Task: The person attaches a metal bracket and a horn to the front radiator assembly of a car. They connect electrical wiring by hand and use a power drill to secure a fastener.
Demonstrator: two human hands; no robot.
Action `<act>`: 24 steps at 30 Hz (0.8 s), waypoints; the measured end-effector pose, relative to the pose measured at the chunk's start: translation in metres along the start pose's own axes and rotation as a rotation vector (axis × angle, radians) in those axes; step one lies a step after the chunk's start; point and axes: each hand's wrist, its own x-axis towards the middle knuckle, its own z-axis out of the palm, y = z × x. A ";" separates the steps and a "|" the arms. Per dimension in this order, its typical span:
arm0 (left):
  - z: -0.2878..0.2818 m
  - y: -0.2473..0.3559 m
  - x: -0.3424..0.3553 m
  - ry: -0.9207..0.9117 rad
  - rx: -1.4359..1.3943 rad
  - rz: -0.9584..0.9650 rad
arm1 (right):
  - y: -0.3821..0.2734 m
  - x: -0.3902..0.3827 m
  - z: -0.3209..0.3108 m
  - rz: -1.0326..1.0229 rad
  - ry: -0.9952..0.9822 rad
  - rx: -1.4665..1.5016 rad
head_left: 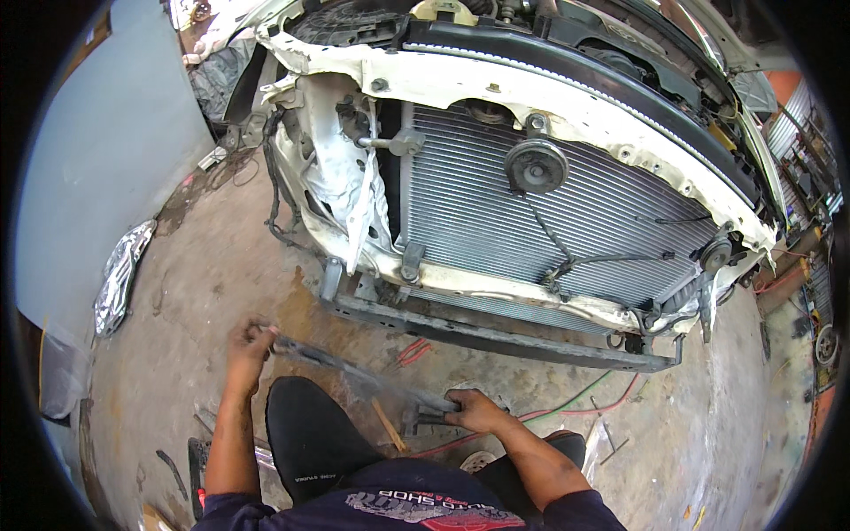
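A long, dark, narrow strip (354, 370) is stretched across in front of my knees, its middle smeared by motion. My left hand (251, 350) is closed on its far left end. Around its right end, which sits lower, the fingers of my right hand (475, 411) are wrapped. Ahead stands a car's stripped front end, with a finned radiator panel (478, 221) inside a cream frame (354, 66). A round black horn (536, 166) hangs before the panel. The dark lower crossbar (496, 345) lies beyond the strip, apart from it.
Red and green hoses (575, 403) run over the stained concrete floor to the right. A red-handled tool (413, 351) lies under the crossbar, and a wooden stick (387, 425) near my legs. A silver-wrapped part (124, 276) leans by the grey panel (106, 168) at left.
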 end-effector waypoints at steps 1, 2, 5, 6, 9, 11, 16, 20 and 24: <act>-0.001 0.019 -0.003 0.079 -0.092 0.014 | -0.003 0.004 0.002 -0.024 0.005 0.089; -0.001 0.029 -0.005 0.119 -0.156 0.109 | -0.002 0.006 0.005 -0.042 0.014 0.180; 0.003 0.058 -0.010 0.066 -0.254 0.176 | -0.005 0.016 0.007 -0.144 0.159 0.306; 0.005 0.053 -0.009 0.000 -0.229 0.105 | -0.006 0.014 0.008 -0.134 0.155 0.352; 0.022 0.046 -0.032 -0.316 -0.124 0.039 | -0.041 0.015 0.004 -0.196 0.173 0.458; 0.050 0.030 -0.050 -0.430 -0.304 0.023 | -0.025 0.027 0.027 -0.320 0.237 0.470; 0.092 -0.009 -0.056 -0.399 -0.363 0.064 | -0.043 0.025 0.025 -0.258 0.068 0.215; 0.106 -0.018 -0.050 -0.479 -0.345 0.207 | -0.039 0.020 0.029 -0.447 0.203 0.270; 0.123 -0.020 -0.049 -0.483 -0.591 0.157 | -0.061 0.002 0.001 -0.305 -0.121 0.215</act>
